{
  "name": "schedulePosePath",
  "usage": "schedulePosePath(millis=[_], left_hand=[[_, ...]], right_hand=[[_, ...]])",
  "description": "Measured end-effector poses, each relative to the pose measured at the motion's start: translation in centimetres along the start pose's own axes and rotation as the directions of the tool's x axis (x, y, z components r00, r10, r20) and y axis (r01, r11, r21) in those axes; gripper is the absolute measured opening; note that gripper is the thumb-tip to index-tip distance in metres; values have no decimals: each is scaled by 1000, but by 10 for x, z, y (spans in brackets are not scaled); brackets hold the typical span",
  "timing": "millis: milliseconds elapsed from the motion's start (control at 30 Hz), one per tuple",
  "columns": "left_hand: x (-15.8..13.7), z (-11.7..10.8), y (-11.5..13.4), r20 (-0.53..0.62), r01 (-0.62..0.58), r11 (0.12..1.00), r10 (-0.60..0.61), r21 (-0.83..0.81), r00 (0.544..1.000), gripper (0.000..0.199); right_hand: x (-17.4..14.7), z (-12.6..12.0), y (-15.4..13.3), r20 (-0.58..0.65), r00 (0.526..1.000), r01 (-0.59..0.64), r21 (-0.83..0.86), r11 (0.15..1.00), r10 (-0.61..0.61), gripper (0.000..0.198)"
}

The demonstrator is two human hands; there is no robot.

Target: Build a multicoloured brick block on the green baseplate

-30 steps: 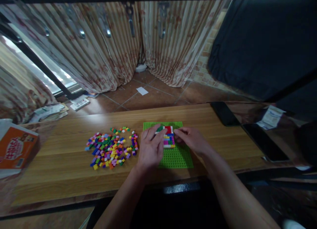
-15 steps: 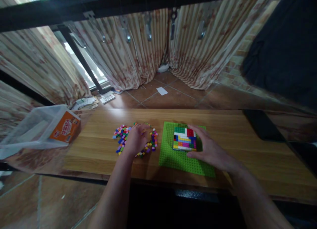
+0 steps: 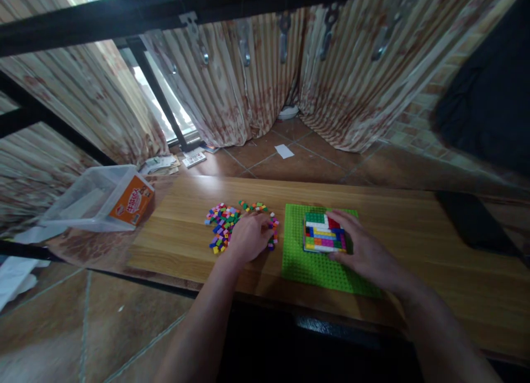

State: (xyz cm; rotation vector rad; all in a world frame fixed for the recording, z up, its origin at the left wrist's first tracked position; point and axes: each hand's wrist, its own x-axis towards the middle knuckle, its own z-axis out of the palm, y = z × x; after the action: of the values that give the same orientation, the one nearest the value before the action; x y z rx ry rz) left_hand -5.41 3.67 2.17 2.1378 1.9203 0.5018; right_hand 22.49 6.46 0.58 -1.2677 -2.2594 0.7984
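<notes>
A rectangular block of colourful toy bricks (image 3: 321, 234) stands on a green baseplate (image 3: 306, 272). My right hand (image 3: 362, 250) grips its right side, fingers at the back corner and thumb along the front edge. To the left, my left hand (image 3: 252, 237) is over a spread of small loose toy bricks (image 3: 223, 220) in many colours. Its fingers are curled together at the right part of the spread, hiding some bricks. Whether a brick is between those fingertips I cannot make out.
The wooden table (image 3: 174, 228) carries the baseplate and bricks. At its left end stands a clear plastic bin (image 3: 95, 206) with an orange label. A dark flat object (image 3: 472, 223) lies at the right. Striped curtains (image 3: 232, 96) hang beyond, and papers lie on the tiled floor.
My left hand has gone from hovering over the middle of the loose bricks to their right side, its fingers drawing together. My right hand stays at the block. The view has shifted left.
</notes>
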Motion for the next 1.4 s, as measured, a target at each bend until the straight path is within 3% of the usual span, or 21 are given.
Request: schedulePosePath(millis=[267, 533, 967, 1067, 1167, 1300, 1400], left_hand=[[-1, 0, 9, 46, 124, 987, -130, 104, 990, 16], [-2, 0, 7, 18, 108, 983, -112, 148, 994, 24], [2, 7, 8, -55, 50, 991, -44, 120, 998, 14], [4, 4, 8, -82, 40, 998, -37, 42, 996, 15], [6, 2, 15, -116, -70, 983, 50, -168, 992, 15], [7, 9, 40, -199, -198, 898, 127, -393, 972, 15], [9, 21, 61, -248, -230, 846, 121, -481, 961, 16]], right_hand=[[1, -1, 3, 8, 1000, -18, -21, 1000, 18, 75], [1, -2, 2, 7, 1000, -24, -37, 999, 24, 73], [1, -3, 0, 13, 1000, -11, -24, 1000, 11, 75], [1, -5, -3, 7, 1000, -26, -5, 1000, 26, 76], [1, -9, -5, 2, 999, -47, 38, 998, 47, 76], [0, -16, -8, -28, 999, -19, 116, 993, 22, 73], [0, -18, -11, -105, 994, 5, 168, 986, 13, 58]])
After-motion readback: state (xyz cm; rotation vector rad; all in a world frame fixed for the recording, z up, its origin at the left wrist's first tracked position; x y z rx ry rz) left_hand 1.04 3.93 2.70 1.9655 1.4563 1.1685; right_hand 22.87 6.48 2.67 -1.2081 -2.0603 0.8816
